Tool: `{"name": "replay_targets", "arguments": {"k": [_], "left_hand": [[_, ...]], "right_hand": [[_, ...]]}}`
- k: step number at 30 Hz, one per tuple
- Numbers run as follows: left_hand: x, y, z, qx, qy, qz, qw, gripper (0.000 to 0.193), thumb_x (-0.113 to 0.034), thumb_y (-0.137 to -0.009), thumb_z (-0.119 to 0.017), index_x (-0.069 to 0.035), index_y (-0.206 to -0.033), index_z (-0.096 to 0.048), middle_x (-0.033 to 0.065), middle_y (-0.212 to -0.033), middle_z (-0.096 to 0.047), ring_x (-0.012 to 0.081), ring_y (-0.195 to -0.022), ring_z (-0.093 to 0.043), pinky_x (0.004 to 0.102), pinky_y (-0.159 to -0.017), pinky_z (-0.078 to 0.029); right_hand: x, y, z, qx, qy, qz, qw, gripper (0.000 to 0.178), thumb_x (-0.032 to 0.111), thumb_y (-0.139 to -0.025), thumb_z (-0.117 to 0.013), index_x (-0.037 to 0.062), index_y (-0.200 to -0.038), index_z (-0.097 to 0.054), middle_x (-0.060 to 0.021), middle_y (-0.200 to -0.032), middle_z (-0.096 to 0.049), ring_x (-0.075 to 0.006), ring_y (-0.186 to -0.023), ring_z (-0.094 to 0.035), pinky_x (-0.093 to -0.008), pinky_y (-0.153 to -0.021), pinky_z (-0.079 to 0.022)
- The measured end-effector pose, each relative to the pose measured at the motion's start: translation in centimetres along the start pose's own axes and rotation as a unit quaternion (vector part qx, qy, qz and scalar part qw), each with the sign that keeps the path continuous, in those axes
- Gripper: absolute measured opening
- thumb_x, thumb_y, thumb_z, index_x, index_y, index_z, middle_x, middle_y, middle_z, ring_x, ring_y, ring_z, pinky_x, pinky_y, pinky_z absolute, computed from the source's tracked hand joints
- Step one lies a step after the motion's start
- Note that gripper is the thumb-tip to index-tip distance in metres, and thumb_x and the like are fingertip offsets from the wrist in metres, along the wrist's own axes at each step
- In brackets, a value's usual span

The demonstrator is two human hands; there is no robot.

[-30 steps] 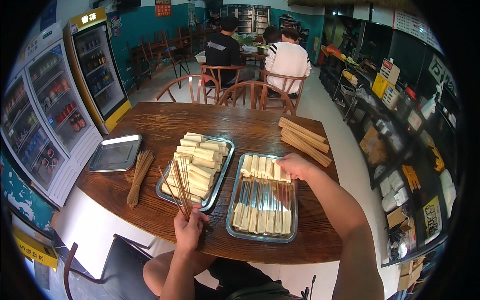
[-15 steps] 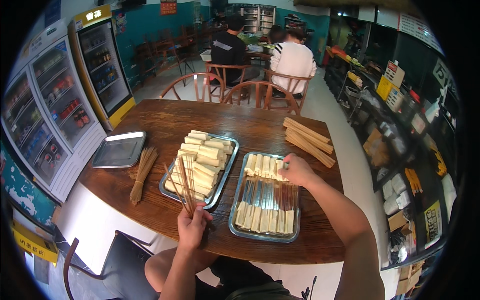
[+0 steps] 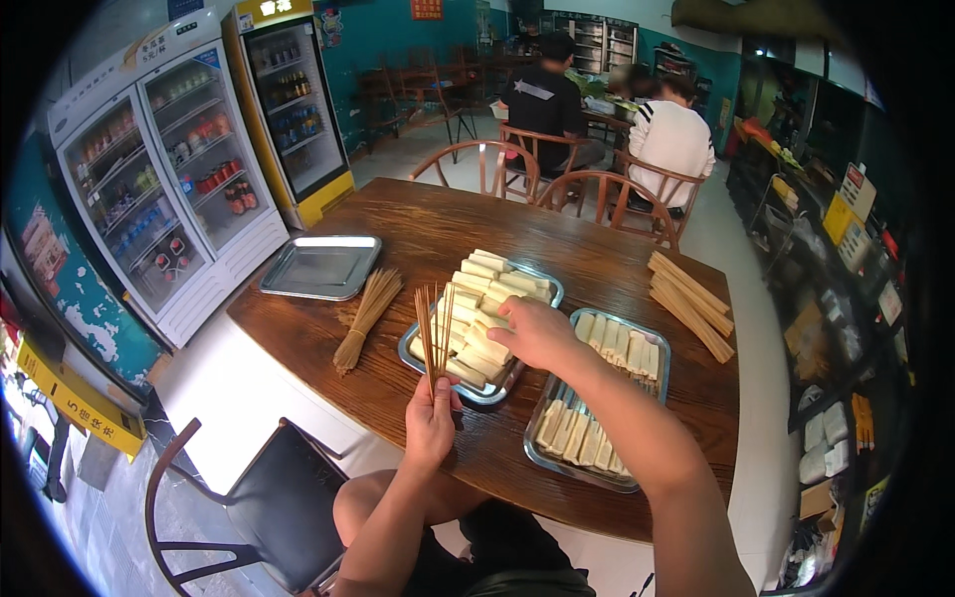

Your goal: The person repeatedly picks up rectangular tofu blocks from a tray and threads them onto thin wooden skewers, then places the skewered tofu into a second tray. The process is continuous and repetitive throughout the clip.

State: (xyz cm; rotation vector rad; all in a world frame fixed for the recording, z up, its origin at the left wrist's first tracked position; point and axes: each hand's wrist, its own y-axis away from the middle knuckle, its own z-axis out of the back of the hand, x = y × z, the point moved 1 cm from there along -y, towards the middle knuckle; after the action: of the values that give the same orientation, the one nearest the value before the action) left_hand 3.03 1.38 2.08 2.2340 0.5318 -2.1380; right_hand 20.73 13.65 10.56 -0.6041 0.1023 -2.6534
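My left hand (image 3: 431, 423) is closed round the lower ends of several thin wooden skewers (image 3: 434, 333), which stand up in a loose fan. Right behind them is a metal tray (image 3: 487, 396) heaped with pale rolls (image 3: 477, 289) that look like tofu skin. Over the right side of this heap my right hand (image 3: 542, 336) reaches down, thumb and forefinger apart at the rolls; no roll shows in its grasp. Under my right forearm a second metal tray (image 3: 537, 453) holds two rows of skewered rolls (image 3: 582, 436), sticks pointing inward; the forearm hides part of it.
An unfilled metal tray (image 3: 320, 267) and a tied bundle of skewers (image 3: 366, 318) lie on the wooden table (image 3: 418, 214) at left. Dried tofu-like sticks (image 3: 691, 303) lie at the far right. Chairs (image 3: 477, 164), two seated people and drink fridges (image 3: 149, 169) stand beyond.
My right hand has gone left from the far row of the right tray to the heaped rolls. The left hand keeps the skewers. The whole view has shifted, so things appear farther right.
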Motion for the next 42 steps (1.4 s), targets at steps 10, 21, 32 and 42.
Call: {"name": "replay_targets", "arguments": {"k": [10,21,32,42], "left_hand": [[0.7,0.3,1.0,-0.018,0.084,0.053,0.995,0.02,-0.019,-0.108,-0.045,-0.004,-0.112,-0.059,-0.0009,-0.071,-0.054,0.0053,-0.061,-0.043,0.0209,-0.056,-0.035],[-4.0,1.8,0.6,0.137,0.131,0.246,0.951,0.014,-0.005,-0.095,-0.055,-0.006,-0.107,-0.049,0.0151,-0.08,-0.069,0.0059,-0.046,-0.04,0.0204,-0.04,-0.029],[-7.6,6.0,-2.7,0.195,0.107,0.278,0.934,0.012,-0.009,-0.101,-0.054,-0.004,-0.111,-0.049,0.0156,-0.083,-0.071,0.0055,-0.053,-0.045,0.0182,-0.048,-0.035],[-7.8,6.0,-2.7,0.213,0.063,0.261,0.94,0.016,-0.009,-0.101,-0.052,-0.004,-0.115,-0.048,0.0136,-0.082,-0.071,0.0053,-0.053,-0.045,0.0192,-0.048,-0.035]], "right_hand": [[-0.4,-3.8,-0.5,0.086,-0.034,-0.071,0.993,0.035,0.038,-0.093,-0.065,0.005,-0.102,-0.074,-0.015,-0.102,-0.073,-0.0321,-0.099,-0.069,-0.0427,-0.087,-0.053],[-3.7,4.4,3.8,0.053,-0.667,-0.149,0.728,0.029,0.03,-0.1,-0.063,0.0042,-0.113,-0.063,-0.0068,-0.095,-0.07,-0.0169,-0.083,-0.069,-0.0301,-0.069,-0.057],[-6.8,8.9,4.1,-0.036,-0.723,-0.159,0.672,0.026,0.03,-0.1,-0.063,0.0071,-0.112,-0.063,-0.0057,-0.102,-0.071,-0.0173,-0.092,-0.068,-0.0324,-0.077,-0.056],[-6.4,8.8,4.0,-0.028,-0.734,-0.141,0.664,0.028,0.03,-0.098,-0.067,0.0043,-0.107,-0.063,-0.0061,-0.099,-0.068,-0.0153,-0.085,-0.065,-0.0328,-0.078,-0.057]]}}
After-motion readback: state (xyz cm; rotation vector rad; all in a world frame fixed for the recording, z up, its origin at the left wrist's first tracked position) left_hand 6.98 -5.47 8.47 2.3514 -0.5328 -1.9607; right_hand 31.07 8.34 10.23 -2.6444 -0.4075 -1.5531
